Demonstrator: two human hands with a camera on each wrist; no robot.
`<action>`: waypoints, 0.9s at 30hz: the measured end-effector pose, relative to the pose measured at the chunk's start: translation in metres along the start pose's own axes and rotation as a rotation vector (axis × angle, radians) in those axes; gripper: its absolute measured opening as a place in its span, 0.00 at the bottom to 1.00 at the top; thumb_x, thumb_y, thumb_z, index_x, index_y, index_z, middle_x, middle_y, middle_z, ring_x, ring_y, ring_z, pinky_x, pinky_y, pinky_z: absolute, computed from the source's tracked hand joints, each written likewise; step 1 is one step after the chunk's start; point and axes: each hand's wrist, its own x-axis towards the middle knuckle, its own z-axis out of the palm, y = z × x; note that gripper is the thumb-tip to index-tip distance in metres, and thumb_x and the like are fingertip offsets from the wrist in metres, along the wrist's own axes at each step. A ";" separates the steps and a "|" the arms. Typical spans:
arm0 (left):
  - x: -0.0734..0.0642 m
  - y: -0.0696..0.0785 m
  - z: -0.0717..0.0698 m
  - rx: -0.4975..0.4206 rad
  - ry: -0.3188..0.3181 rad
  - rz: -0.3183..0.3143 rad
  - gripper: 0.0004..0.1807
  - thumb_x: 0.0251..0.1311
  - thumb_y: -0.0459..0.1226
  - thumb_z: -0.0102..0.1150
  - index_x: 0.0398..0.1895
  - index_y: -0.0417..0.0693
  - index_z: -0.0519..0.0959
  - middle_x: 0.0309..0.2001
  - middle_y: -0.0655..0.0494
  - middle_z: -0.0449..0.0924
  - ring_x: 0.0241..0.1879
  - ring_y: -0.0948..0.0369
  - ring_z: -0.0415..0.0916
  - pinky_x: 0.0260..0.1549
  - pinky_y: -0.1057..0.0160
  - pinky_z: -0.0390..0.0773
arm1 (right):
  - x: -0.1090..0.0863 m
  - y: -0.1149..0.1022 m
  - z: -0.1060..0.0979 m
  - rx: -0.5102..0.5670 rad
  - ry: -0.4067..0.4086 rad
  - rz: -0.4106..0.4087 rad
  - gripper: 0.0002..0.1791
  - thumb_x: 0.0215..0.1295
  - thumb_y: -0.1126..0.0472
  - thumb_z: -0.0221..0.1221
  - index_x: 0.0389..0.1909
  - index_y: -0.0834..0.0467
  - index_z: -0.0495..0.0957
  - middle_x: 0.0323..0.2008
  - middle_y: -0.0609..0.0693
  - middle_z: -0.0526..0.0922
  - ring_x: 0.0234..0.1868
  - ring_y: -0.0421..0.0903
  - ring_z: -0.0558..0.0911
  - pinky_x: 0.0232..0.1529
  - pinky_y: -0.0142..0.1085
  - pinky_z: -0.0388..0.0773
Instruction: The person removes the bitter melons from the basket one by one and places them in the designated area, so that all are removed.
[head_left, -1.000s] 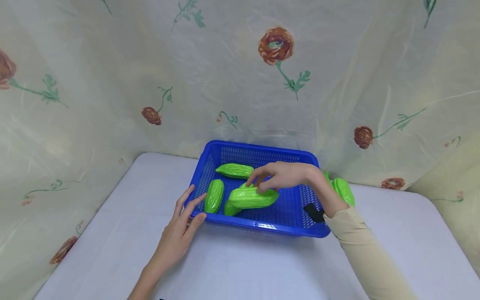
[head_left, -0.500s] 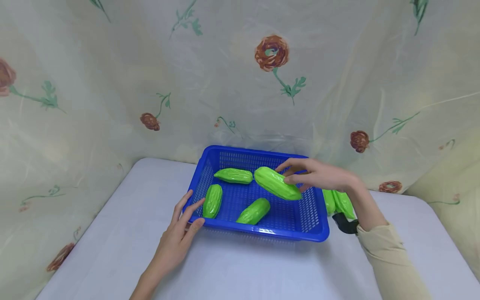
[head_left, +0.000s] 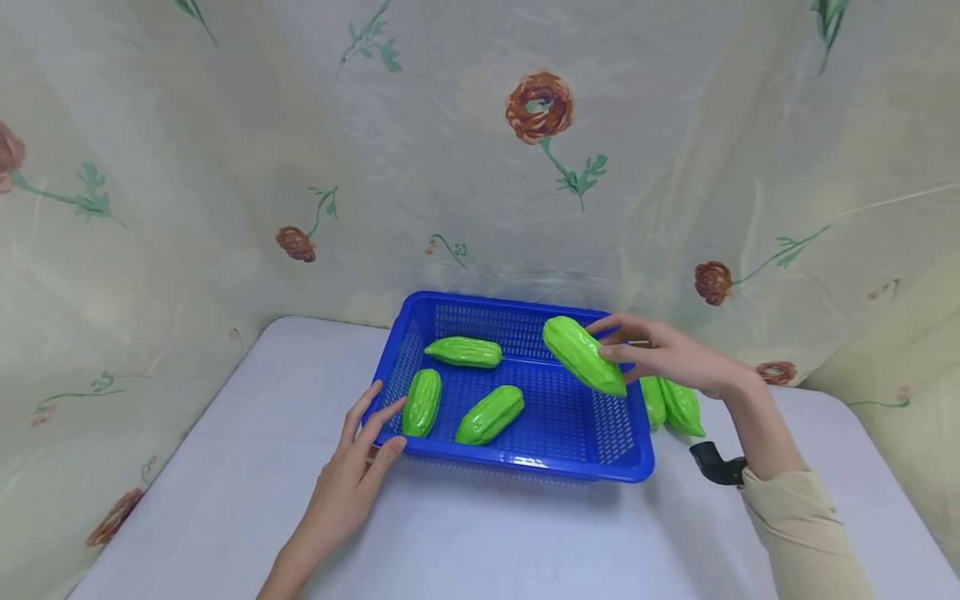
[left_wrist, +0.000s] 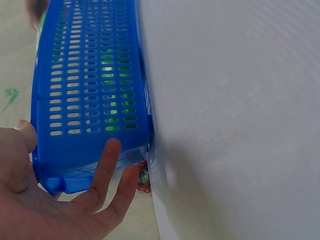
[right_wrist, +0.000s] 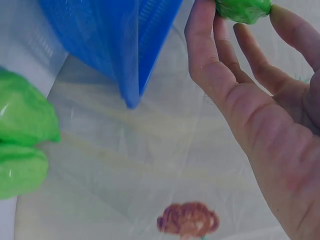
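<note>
My right hand (head_left: 678, 357) pinches a glossy bright green bitter gourd (head_left: 583, 357) between thumb and fingers, above the right end of a blue plastic basket (head_left: 525, 459). The right wrist view shows only the tip of this gourd (right_wrist: 245, 9) at the fingertips. Three more bitter gourds lie apart inside the basket: one at the back (head_left: 465, 352), one by the left wall (head_left: 422, 402), one near the front (head_left: 490, 415). My left hand (head_left: 347, 487) rests on the basket's front-left corner, fingers spread and fairly straight. In the left wrist view, fingers (left_wrist: 106, 165) extend along the outer wall (left_wrist: 65, 150).
Beyond the basket's right side, two bitter gourds (right_wrist: 22, 107) lie side by side on the white tabletop (head_left: 195, 467). A black curved piece (head_left: 718, 464) sits at the right wrist. A flower-patterned curtain (head_left: 420, 150) hangs behind and around the table.
My right hand has lifted the bitter gourd off another one and carried it rightward above the basket. The gourd beneath is now uncovered and has shifted slightly. My left hand keeps its place.
</note>
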 end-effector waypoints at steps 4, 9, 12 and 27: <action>-0.001 0.002 -0.001 -0.005 -0.007 -0.005 0.26 0.84 0.49 0.51 0.81 0.66 0.69 0.89 0.58 0.47 0.49 0.63 0.82 0.42 0.68 0.82 | -0.010 0.008 -0.009 0.008 0.021 0.003 0.27 0.85 0.48 0.55 0.77 0.53 0.69 0.74 0.63 0.74 0.68 0.62 0.80 0.58 0.51 0.87; -0.001 0.003 -0.002 -0.009 -0.011 -0.004 0.26 0.84 0.49 0.51 0.81 0.65 0.68 0.89 0.57 0.47 0.50 0.62 0.82 0.42 0.68 0.82 | -0.026 0.022 -0.021 0.026 0.063 0.014 0.29 0.86 0.49 0.53 0.79 0.56 0.65 0.76 0.64 0.71 0.67 0.53 0.82 0.59 0.46 0.87; -0.001 0.004 -0.001 -0.009 -0.008 -0.003 0.26 0.84 0.48 0.52 0.81 0.65 0.68 0.89 0.57 0.48 0.49 0.62 0.82 0.42 0.68 0.82 | -0.035 0.031 -0.029 0.021 0.100 0.030 0.29 0.86 0.49 0.52 0.79 0.57 0.64 0.76 0.64 0.71 0.63 0.39 0.82 0.57 0.38 0.87; -0.001 0.002 -0.001 -0.001 0.001 0.005 0.26 0.84 0.49 0.51 0.81 0.65 0.69 0.89 0.58 0.48 0.48 0.63 0.81 0.41 0.69 0.81 | -0.060 0.072 -0.040 0.033 0.170 0.065 0.29 0.87 0.50 0.50 0.79 0.60 0.61 0.62 0.46 0.78 0.55 0.29 0.84 0.54 0.32 0.86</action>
